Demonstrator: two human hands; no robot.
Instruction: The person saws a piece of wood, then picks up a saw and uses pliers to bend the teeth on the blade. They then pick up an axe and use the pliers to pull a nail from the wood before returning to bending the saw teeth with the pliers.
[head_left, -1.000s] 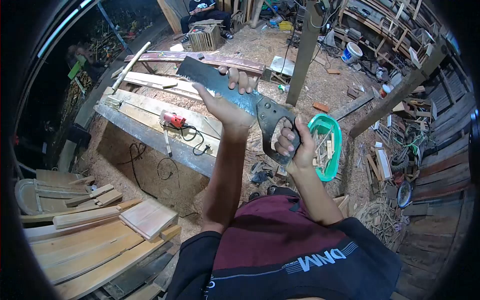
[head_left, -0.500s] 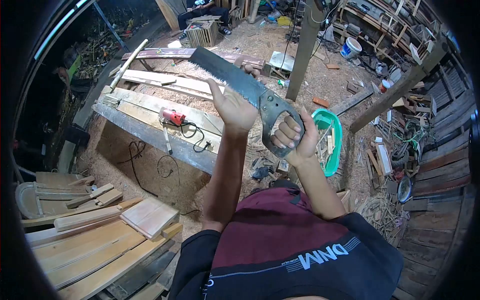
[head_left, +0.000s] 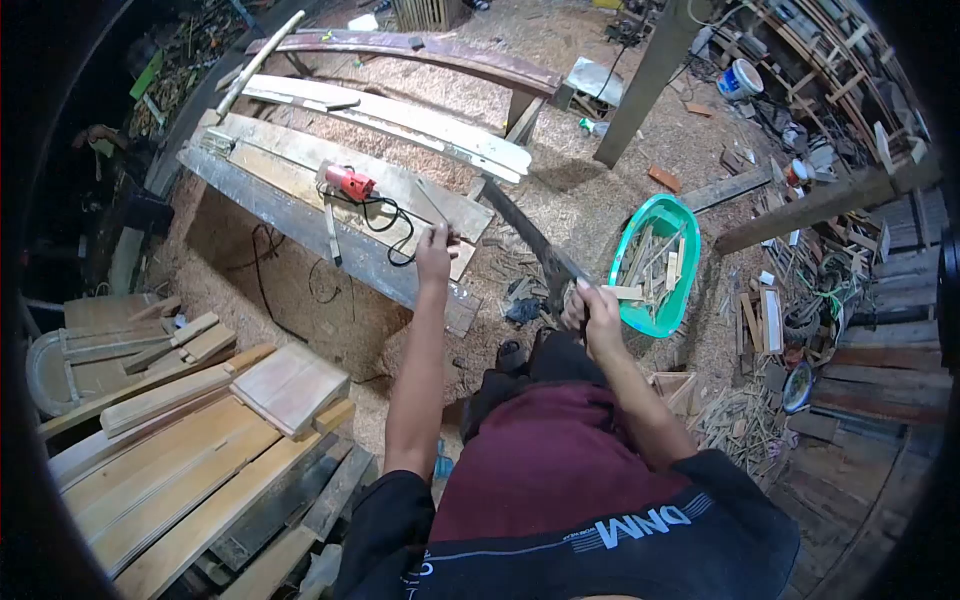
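Note:
My right hand (head_left: pixel 597 318) is wrapped around the handle of a handsaw (head_left: pixel 535 240). Its dark blade is seen nearly edge-on and slants up and left, the tip beside the end of the boards. My left hand (head_left: pixel 434 262) is stretched out over the near right part of the workbench (head_left: pixel 290 262), fingers bent together at the near end of a thin, narrow strip (head_left: pixel 431 202). That strip overlaps a pale board (head_left: pixel 455 212) on the bench. A red power tool (head_left: pixel 350 183) with a looped black cord lies further left on the boards.
A green tub (head_left: pixel 617 290) of wood offcuts stands right of the saw. Wooden posts (head_left: pixel 650 85) rise behind and to the right. Stacked planks (head_left: pixel 170 470) fill the lower left. Long boards (head_left: pixel 390 125) lie beyond the bench, and shavings cover the floor.
The saw has come down from in front of my chest and turned edge-on. My left hand has left the blade, its fingers closing, and reached down to the bench. The view has tilted downward.

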